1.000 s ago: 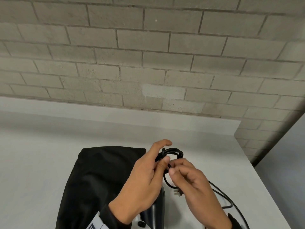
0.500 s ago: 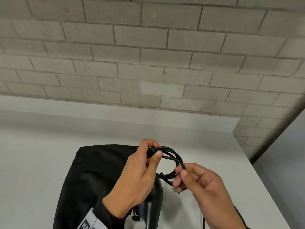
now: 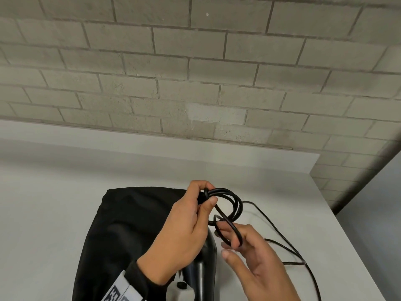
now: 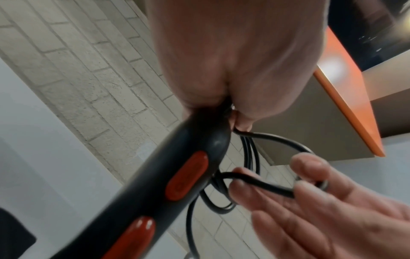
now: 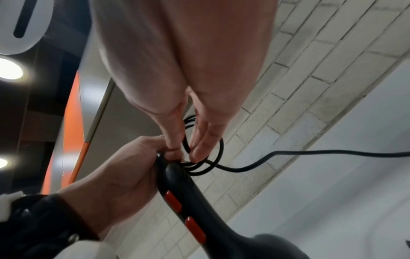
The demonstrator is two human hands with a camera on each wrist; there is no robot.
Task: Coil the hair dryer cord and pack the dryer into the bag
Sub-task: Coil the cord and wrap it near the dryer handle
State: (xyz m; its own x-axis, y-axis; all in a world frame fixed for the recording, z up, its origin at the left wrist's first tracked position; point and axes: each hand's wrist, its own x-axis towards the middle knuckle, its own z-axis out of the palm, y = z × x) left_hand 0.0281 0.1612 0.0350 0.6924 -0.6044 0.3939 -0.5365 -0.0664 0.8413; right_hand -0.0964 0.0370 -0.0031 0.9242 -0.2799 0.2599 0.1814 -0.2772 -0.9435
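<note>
Holding the loops tight, your left hand [image 3: 184,231] pinches the cord [image 3: 230,203] against the top of the dryer [image 3: 204,263] handle, low in the middle of the frame. Your thumb presses the loops flat there. Your right hand [image 3: 256,263], lower right, has its fingers mostly straight, with one loop hooked over them, not squeezed.

From that loop the loose cord runs out to the right across the white table [image 3: 54,203] and off the bottom edge. I cannot see the plug. The black bag [image 3: 130,224] lies flat on the table, just left of your hands and partly under your left arm.

I think the cord is bendy but springy, so the loops may pop open if your thumb lets go. Keep your pinch where the loops cross. The dryer looks hard and smooth, and its big end is likely the heavy part, so hold the handle firmly. The bag looks soft and floppy, so you may need one hand to open it.
</note>
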